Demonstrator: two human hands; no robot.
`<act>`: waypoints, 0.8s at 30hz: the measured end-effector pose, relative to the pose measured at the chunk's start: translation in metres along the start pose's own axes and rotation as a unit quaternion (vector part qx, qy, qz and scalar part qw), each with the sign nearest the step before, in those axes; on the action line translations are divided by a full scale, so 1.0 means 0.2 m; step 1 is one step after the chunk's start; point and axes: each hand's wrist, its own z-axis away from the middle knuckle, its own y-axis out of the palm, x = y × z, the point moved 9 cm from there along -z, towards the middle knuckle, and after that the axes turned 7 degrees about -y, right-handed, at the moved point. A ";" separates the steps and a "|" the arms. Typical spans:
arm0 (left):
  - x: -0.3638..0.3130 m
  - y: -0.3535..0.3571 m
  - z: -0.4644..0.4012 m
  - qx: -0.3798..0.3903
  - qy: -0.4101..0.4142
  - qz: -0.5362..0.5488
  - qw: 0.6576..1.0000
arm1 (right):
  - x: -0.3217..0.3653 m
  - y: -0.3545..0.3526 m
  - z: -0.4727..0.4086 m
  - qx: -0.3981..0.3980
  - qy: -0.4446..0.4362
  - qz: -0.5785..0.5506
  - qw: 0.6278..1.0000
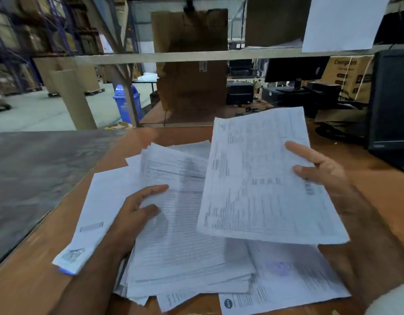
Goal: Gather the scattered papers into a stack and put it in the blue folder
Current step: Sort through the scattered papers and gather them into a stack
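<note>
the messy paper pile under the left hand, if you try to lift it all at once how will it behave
Probably floppy: the pile is loose thin sheets, unbound, edges fanned at different angles. Sheets would likely slide apart, since only the left hand rests on top. The sheet held up by the right hand already bows, so support from below seems wise.

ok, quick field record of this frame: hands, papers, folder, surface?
left hand: rests on the paper pile, fingers spread
right hand: holds a printed sheet lifted above the pile
papers: loosely overlapped, not squared; one long sheet lies left of the pile
blue folder: not identifiable
surface: wooden table
</note>
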 end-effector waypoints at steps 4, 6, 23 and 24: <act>-0.08 0.03 0.02 -0.006 0.069 -0.057 0.996 | -0.19 0.00 -0.03 0.054 0.058 0.248 0.966; -0.11 0.04 0.03 -0.008 0.072 -0.069 0.995 | -0.32 0.05 -0.03 0.116 0.057 0.431 0.893; -0.04 0.08 0.03 0.025 0.030 -0.059 0.997 | -0.49 0.43 -0.03 0.145 -0.054 0.467 0.871; -0.04 0.05 0.02 0.016 0.028 -0.055 0.998 | -0.52 0.38 -0.04 0.154 -0.032 0.516 0.842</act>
